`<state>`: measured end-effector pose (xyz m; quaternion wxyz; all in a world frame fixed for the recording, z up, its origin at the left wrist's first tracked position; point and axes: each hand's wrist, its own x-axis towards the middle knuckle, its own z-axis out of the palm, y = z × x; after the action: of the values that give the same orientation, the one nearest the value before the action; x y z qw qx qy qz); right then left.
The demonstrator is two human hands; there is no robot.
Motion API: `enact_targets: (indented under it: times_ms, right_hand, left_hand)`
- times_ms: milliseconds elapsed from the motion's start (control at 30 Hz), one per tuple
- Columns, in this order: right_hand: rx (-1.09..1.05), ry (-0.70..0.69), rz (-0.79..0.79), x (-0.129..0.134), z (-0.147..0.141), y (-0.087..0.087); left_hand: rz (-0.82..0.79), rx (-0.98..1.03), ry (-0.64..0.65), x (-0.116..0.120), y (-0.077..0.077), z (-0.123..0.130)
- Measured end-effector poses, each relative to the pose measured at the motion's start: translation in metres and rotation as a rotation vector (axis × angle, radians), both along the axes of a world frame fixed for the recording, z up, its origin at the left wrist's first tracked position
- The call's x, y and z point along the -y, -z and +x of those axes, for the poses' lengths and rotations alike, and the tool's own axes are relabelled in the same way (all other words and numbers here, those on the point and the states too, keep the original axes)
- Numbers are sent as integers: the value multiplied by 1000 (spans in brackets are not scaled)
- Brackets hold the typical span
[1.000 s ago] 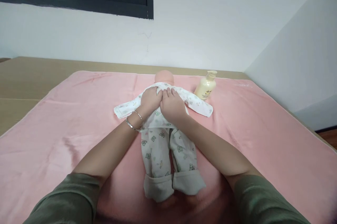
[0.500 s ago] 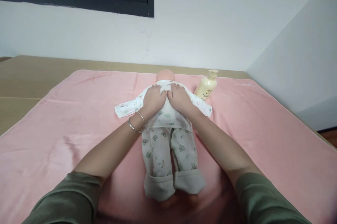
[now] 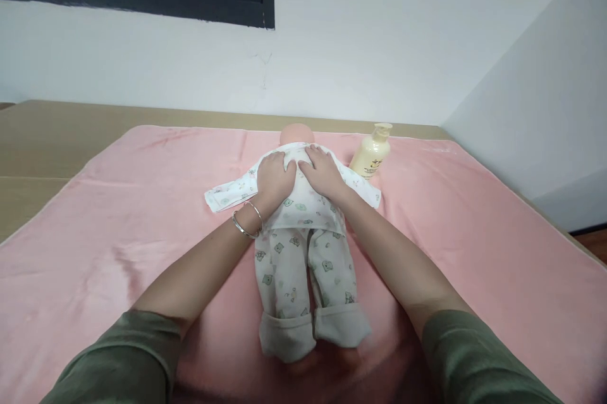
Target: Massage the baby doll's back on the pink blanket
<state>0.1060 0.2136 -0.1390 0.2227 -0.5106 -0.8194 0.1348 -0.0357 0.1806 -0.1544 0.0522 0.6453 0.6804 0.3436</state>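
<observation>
A baby doll (image 3: 298,217) lies stretched out on a pink cloth (image 3: 156,227), its head at the far end and its feet towards me. It wears a white printed top with the sleeves spread sideways, and matching trousers (image 3: 290,277) with turned-up cuffs. Its face is out of sight, and the back of its body seems to be uppermost. My left hand (image 3: 275,179) rests flat on the left of the upper torso, thumb pointing inward. Beside it my right hand (image 3: 325,173) lies flat on the right side, fingers spread. Neither hand grips anything.
A pale yellow pump bottle (image 3: 372,152) stands just beyond the doll's right-hand sleeve. The pink cloth covers a tan surface (image 3: 95,122) that meets a white wall (image 3: 355,43) at the back. A dark window frame (image 3: 190,2) is at upper left.
The fingers of my right hand have spread a little and the hand has shifted slightly up the doll's back. My thumbs are slightly farther apart. The doll and bottle stay in place.
</observation>
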Motion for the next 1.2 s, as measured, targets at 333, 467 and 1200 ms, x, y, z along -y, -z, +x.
enact_targets:
  times_ms: [333, 467, 1200]
  right_hand:
    - [-6, 12, 32, 0, -1, 6]
    - [-3, 15, 30, -1, -1, 6]
    - [268, 39, 24, 39, -13, -20]
  left_hand:
    - [19, -15, 1, -2, 4, -1]
    - [26, 0, -4, -3, 5, -1]
    - [-71, -193, 114, 8, -18, 1]
